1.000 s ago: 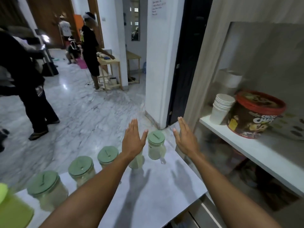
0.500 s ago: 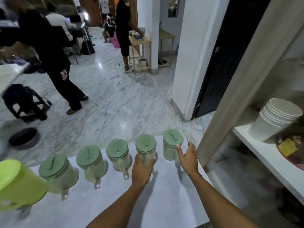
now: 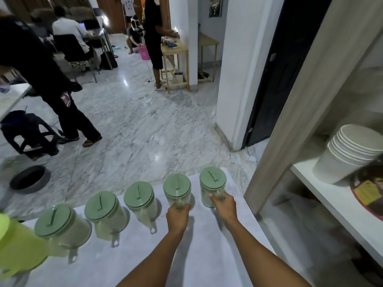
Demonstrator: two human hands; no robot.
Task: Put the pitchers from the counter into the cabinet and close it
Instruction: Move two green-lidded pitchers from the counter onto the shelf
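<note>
Several clear pitchers with pale green lids stand in a row along the far edge of the white counter (image 3: 207, 249). My right hand (image 3: 224, 206) is closed around the handle of the rightmost pitcher (image 3: 212, 183). The handle of the second pitcher from the right (image 3: 176, 188) is gripped by my left hand (image 3: 177, 216). Both pitchers still rest on the counter. To the left stand more pitchers (image 3: 139, 196), (image 3: 101, 210), (image 3: 56, 222). The open cabinet (image 3: 331, 204) is on the right, its white shelf at about counter height.
A lime-green pitcher (image 3: 16, 249) sits at the counter's left end. On the cabinet shelf are stacked white cups (image 3: 350, 154) and a brown tub (image 3: 369, 189). People stand and sit on the marble floor beyond, with a dark stool (image 3: 27, 131) and wooden tables.
Both hands, raised open above the counter a second ago, came down and closed on the handles of the two rightmost pitchers. My view tilted down and left.
</note>
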